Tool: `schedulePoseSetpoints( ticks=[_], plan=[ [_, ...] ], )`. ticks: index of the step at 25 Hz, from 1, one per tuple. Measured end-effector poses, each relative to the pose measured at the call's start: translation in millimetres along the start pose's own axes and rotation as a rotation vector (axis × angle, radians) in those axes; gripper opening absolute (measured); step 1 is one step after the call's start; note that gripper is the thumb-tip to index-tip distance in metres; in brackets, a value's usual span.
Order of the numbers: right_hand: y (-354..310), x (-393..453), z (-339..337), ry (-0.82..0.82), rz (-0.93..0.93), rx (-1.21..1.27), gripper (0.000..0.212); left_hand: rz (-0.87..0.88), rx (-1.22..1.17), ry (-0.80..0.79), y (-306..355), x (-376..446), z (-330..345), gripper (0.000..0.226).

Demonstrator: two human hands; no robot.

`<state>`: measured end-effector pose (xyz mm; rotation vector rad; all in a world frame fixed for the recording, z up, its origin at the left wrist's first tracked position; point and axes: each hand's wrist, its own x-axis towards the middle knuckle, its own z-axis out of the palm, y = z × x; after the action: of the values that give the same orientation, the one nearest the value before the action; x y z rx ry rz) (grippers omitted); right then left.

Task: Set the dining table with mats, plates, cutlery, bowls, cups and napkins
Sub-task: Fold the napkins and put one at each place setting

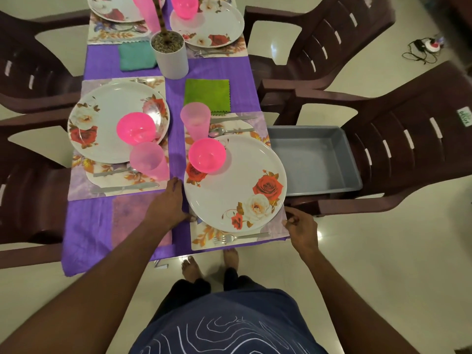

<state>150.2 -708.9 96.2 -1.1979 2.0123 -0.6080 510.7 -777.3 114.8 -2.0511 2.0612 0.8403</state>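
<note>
The near-right mat (274, 226) lies at the near right corner of the tabletop, its outer edge flush with the table's right edge, and you hold it by both sides, most likely to square it with the corner. It carries a floral plate (235, 190) with a pink bowl (207, 155) sitting on the plate's far-left part, a fork (241, 237) along the mat's near edge, and a knife and spoon (229, 123) along its far edge beside a pink cup (195, 122). Loaded like this, the mat wants a level, slow slide, not a lift, or the bowl and cup may shift.

Your left hand (169, 203) lies palm down on the purple cloth (86, 221), at the mat's left edge just beside the plate rim; its fingertips curl down out of sight, so whether it pinches the mat I cannot tell. Your right hand (301, 226) is at the mat's near right corner, fingers curled and thumb meeting them, apparently pinching that corner. Both forearms reach forward from your body, roughly straight.

A green napkin (207, 95) lies just beyond this setting. Across the table's middle, the left setting (117, 121) already has mat, plate, bowl, cup and cutlery, though no napkin shows beside it. A grey tray (314, 159) rests on the chair (396, 139) at the right edge.
</note>
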Motion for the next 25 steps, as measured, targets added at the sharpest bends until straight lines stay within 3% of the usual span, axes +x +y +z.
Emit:
schedulePoseSetpoints(
  ticks=[16, 25],
  plan=[
    [3.7, 5.3, 5.4, 0.014, -0.01, -0.081, 0.035, -0.013, 0.004, -0.01, 6.8, 1.8, 0.7, 0.128],
    [-5.7, 1.3, 10.9, 0.032, 0.017, -0.266, 0.037, -0.032, 0.026, -0.008, 5.7, 5.2, 4.6, 0.13]
  ],
)
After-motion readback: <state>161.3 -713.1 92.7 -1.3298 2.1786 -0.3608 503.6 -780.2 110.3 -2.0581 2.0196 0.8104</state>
